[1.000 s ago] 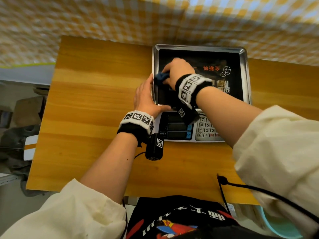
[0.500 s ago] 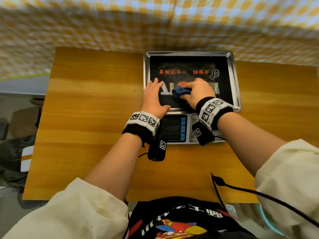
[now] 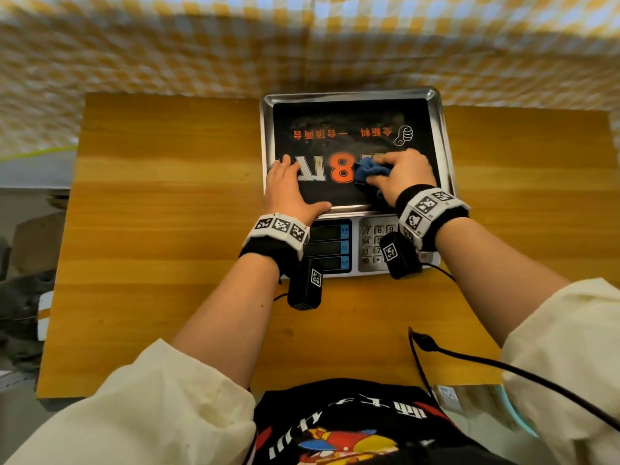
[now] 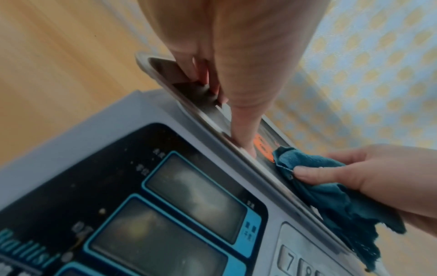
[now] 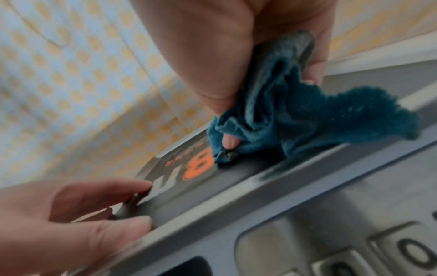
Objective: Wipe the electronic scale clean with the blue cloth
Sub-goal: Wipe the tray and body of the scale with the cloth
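The electronic scale (image 3: 352, 182) sits at the far middle of the wooden surface (image 3: 161, 229), its back edge close to a yellow-and-white checked cloth (image 3: 302, 38) hanging behind. Its steel weighing pan (image 3: 439, 129) carries a black sheet printed with orange characters and a large orange 8 (image 3: 342, 167). Below the pan, on the side nearest the person, are three blue-framed display windows (image 3: 330, 246) and a grey keypad (image 3: 377, 243).

The right hand (image 3: 404, 176) is over the near right part of the pan, its grip closed around the blue cloth (image 3: 369, 171), which is bunched up. From the right wrist view, the thumb and fingers pinch the wad (image 5: 283, 112) and press it down onto the black sheet just beside the orange 8, while a frayed tail of the cloth trails over the pan's near rim. In the left wrist view the same tail (image 4: 343, 201) hangs past the rim toward the keypad.

The left hand (image 3: 288, 189) holds nothing: its fingers lie nearly straight on the pan's near left corner, fingertips on the sheet, thumb stretched along the near rim. Both wrists wear black bands with white coded markers. A black cable (image 3: 503, 367) crosses the near right corner of the surface.
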